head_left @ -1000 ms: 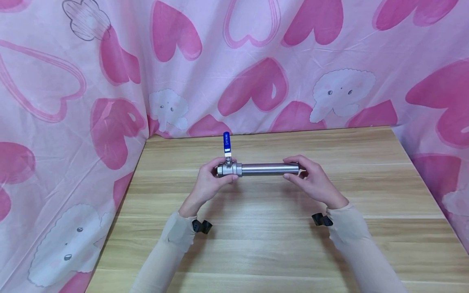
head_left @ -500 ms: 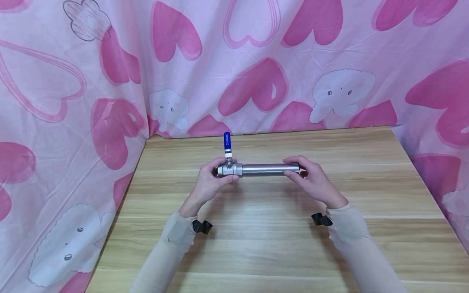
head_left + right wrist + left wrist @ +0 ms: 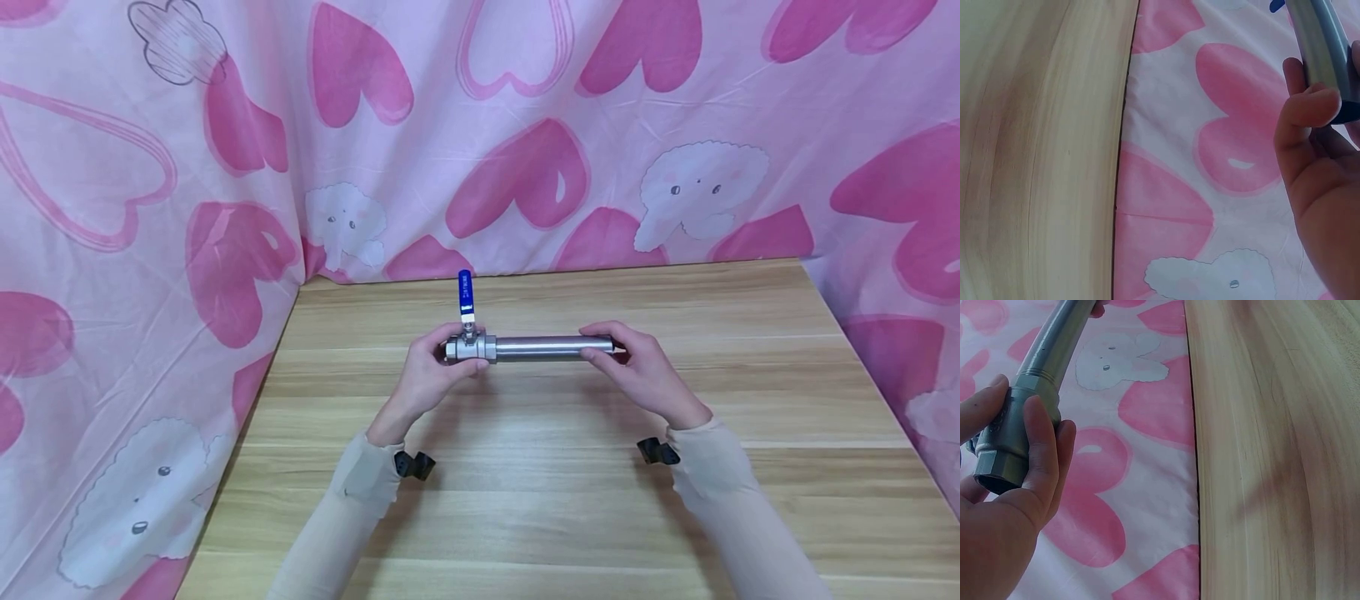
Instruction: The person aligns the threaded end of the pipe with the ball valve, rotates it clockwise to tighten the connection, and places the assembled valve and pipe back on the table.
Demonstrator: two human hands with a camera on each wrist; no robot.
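Observation:
A metal ball valve [image 3: 469,346] with a blue lever handle [image 3: 466,292] is joined to a smooth steel pipe [image 3: 551,347]. Both are held level above the table, the lever pointing to the back. My left hand [image 3: 427,375] grips the valve body between thumb and fingers; in the left wrist view the valve's hex end [image 3: 999,467] shows its dark opening. With my right hand [image 3: 645,371] I hold the pipe's far right end, thumb on the near side and fingers behind. The right wrist view shows the thumb [image 3: 1319,105] against the pipe [image 3: 1319,44] near its dark end.
Below the hands lies a wood-grain table [image 3: 540,500]. A pink curtain [image 3: 420,167] with hearts and white animal figures hangs along its back and both sides. Black wrist devices [image 3: 414,464] sit at both cuffs.
My right thumb has moved slightly up on the pipe's near side. The valve and pipe have shifted a tiny bit to the right, and the left hand keeps its grip.

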